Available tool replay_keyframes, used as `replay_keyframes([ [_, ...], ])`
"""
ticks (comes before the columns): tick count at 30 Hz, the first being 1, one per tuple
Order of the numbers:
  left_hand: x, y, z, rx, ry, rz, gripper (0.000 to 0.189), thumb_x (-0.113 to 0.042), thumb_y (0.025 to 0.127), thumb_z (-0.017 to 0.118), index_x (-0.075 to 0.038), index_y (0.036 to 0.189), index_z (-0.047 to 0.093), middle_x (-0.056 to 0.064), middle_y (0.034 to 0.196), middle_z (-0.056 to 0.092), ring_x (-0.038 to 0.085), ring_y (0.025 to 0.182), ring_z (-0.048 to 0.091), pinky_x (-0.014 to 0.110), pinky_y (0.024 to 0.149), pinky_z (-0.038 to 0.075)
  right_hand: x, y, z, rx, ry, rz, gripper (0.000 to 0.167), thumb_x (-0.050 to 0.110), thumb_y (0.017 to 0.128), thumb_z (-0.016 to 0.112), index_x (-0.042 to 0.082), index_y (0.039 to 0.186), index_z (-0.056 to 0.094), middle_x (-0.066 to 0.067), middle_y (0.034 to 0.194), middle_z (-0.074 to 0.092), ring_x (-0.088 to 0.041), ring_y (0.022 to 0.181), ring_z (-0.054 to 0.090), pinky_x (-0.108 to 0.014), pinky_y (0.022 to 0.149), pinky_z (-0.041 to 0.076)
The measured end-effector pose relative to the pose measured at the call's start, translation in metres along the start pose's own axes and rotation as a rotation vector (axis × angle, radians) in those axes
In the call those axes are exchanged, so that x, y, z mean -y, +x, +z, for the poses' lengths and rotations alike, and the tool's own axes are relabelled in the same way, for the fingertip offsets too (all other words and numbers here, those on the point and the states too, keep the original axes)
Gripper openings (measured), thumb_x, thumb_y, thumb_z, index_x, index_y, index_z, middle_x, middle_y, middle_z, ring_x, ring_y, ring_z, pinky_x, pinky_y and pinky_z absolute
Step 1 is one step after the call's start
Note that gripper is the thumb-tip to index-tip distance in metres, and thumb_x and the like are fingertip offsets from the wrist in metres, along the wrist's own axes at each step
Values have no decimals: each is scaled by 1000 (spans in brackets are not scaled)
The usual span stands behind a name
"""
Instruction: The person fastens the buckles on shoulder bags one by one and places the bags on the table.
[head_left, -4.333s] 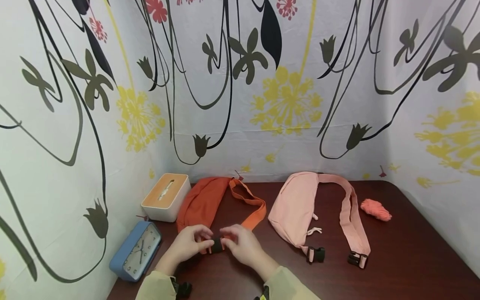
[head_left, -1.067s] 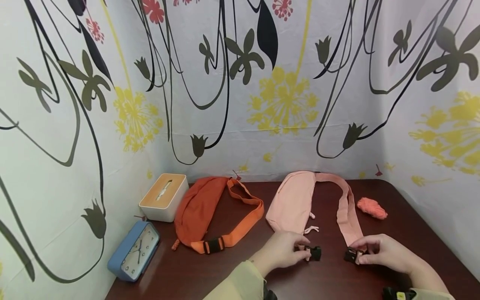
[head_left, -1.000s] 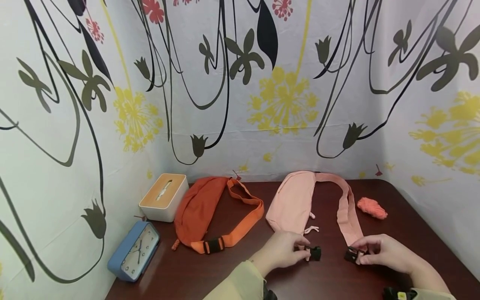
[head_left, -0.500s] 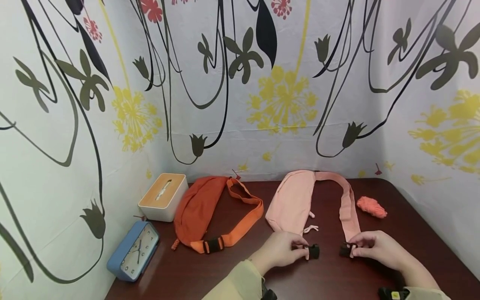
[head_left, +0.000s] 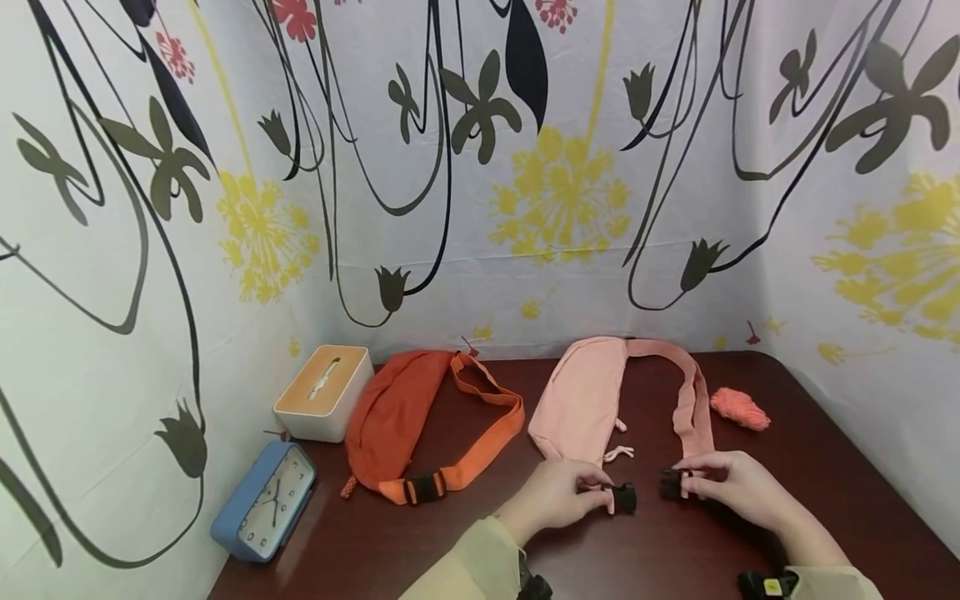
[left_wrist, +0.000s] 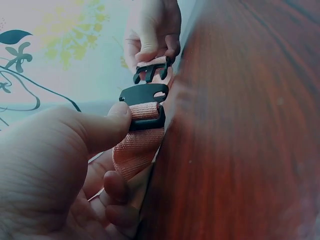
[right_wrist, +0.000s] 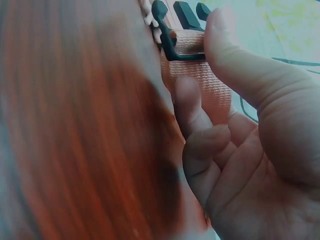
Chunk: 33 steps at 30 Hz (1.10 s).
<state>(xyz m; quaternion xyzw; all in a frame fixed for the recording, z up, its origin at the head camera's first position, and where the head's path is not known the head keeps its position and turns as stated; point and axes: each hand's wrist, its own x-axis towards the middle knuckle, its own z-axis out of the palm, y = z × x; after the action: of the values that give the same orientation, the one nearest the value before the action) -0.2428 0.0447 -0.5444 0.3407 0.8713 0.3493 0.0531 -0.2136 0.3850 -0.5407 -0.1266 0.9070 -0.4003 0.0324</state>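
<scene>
A pink waist bag [head_left: 579, 398] lies at the back right of the table, its strap [head_left: 693, 400] looping to the right. My left hand [head_left: 555, 497] pinches the socket half of its black buckle [head_left: 625, 498]; in the left wrist view the thumb presses on this half [left_wrist: 145, 94] by the pink webbing. The pronged half [head_left: 670, 483] is pinched in my right hand [head_left: 738, 490], prongs pointing left toward the socket. A small gap separates the two halves. In the right wrist view, the pronged half [right_wrist: 167, 42] is partly cut off at the top edge.
Left of the pink bag lies an orange waist bag [head_left: 393, 412] with its buckle [head_left: 425, 488] fastened. A tissue box [head_left: 324, 392] and a blue alarm clock [head_left: 262, 500] stand at the left. A coral yarn bundle [head_left: 740, 408] lies at the right. Patterned cloth [head_left: 465, 192] walls the table [head_left: 480, 550].
My hands have gone from the orange bag's buckle, now fastened, to the pink bag's buckle halves. In the last second the right hand has brought the pronged half left, narrowing the gap.
</scene>
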Motion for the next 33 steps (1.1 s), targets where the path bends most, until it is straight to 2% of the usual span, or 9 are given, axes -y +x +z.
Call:
replay_keyframes([
  [5, 2, 1, -1, -7, -16, -1, 14, -35, 103, 78, -27, 113, 83, -19, 99, 82, -16, 88, 64, 9, 82, 49, 8, 7, 11, -38, 10, -46, 24, 19, 102, 80, 5, 121, 81, 12, 83, 79, 2, 69, 63, -24, 61, 51],
  [8, 3, 1, -1, -8, -29, 4, 15, -35, 104, 77, -25, 114, 83, -17, 97, 81, -15, 85, 63, 9, 80, 49, 12, 11, 18, -59, 29, -43, 22, 20, 102, 80, 7, 120, 82, 12, 80, 76, 0, 64, 60, -26, 59, 51],
  [14, 3, 1, -2, -21, -45, -9, 17, -35, 105, 76, -24, 116, 82, -14, 98, 79, -13, 84, 61, 11, 80, 49, 14, 17, 27, -34, 64, -59, 22, 20, 106, 75, 9, 124, 82, 9, 79, 72, -5, 61, 63, -29, 58, 55],
  [21, 5, 0, 0, -29, -78, -15, 18, -35, 105, 75, -23, 118, 81, -12, 100, 79, -12, 86, 62, 12, 82, 51, 15, 18, 33, -23, 94, -129, 21, 13, 107, 71, 5, 125, 80, 5, 79, 71, -7, 59, 62, -28, 56, 54],
  [33, 3, 1, 3, -55, -119, -25, 19, -33, 104, 77, -21, 118, 82, -8, 99, 80, -10, 85, 64, 13, 83, 52, 20, 17, 34, -11, 128, -92, 22, 15, 107, 72, 4, 124, 80, 4, 78, 70, -8, 58, 59, -28, 55, 52],
])
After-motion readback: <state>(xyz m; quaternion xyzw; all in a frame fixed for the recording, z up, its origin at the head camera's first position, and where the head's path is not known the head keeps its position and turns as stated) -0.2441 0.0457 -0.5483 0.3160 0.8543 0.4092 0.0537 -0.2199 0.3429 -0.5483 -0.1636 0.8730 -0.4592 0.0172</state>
